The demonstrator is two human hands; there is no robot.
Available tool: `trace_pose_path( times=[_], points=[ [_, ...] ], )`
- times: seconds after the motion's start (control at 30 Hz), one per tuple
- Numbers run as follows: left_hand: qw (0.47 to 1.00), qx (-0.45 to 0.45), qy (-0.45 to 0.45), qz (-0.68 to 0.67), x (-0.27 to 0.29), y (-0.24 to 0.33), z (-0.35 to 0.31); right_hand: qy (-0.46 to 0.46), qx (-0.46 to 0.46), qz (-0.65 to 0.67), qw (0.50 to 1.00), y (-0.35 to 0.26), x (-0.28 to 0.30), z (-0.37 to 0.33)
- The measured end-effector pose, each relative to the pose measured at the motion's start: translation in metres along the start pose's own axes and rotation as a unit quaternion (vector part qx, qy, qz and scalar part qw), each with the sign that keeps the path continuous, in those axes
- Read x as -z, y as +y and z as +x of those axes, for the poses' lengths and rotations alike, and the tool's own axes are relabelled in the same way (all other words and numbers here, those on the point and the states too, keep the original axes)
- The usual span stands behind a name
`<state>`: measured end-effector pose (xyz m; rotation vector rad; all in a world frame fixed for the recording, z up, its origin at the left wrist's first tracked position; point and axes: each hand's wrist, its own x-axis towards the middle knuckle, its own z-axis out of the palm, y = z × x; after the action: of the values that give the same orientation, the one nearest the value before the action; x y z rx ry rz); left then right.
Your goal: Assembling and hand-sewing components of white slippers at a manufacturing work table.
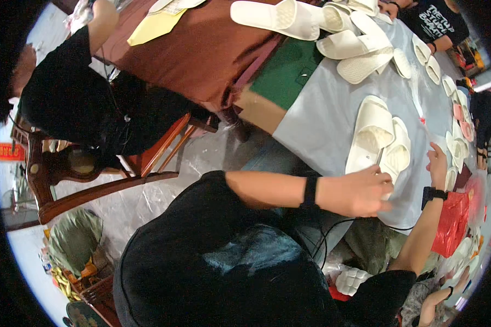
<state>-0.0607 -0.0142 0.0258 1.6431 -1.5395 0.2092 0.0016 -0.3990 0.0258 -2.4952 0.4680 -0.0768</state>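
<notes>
A pair of cream-white slippers lies on the grey-covered table in front of me: the left slipper (pixel 372 128) and, partly beside it, the right slipper (pixel 397 147). My left hand (pixel 354 192), with a black band at the wrist, is over their near ends. Its fingers are curled together, slightly blurred, and whatever they may hold is hidden. To the right of the pair, my right hand (pixel 436 162) is raised by the table's edge, its fingers apart and nothing visible in them. A black watch (pixel 433 195) is on that wrist.
More white slippers (pixel 357 46) are heaped at the far side, with others along the right edge. A green board (pixel 283 73) and a brown-covered table (pixel 185 60) adjoin. A wooden chair (pixel 35 169) with a person is at left, a red bag (pixel 451 223) at right. Another person (pixel 439 24) stands opposite.
</notes>
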Motion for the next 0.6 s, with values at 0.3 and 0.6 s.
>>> trace_pose_path(
  times=[0.3,0.6],
  points=[
    [0.728,0.576,0.149,0.340,0.115,-0.038,-0.117,0.093,0.138,-0.025,0.986,-0.071,-0.024,-0.088],
    [0.695,0.591,0.091,0.399,0.116,-0.079,-0.155,-0.048,0.210,0.195,0.957,-0.173,-0.102,-0.171]
  ],
)
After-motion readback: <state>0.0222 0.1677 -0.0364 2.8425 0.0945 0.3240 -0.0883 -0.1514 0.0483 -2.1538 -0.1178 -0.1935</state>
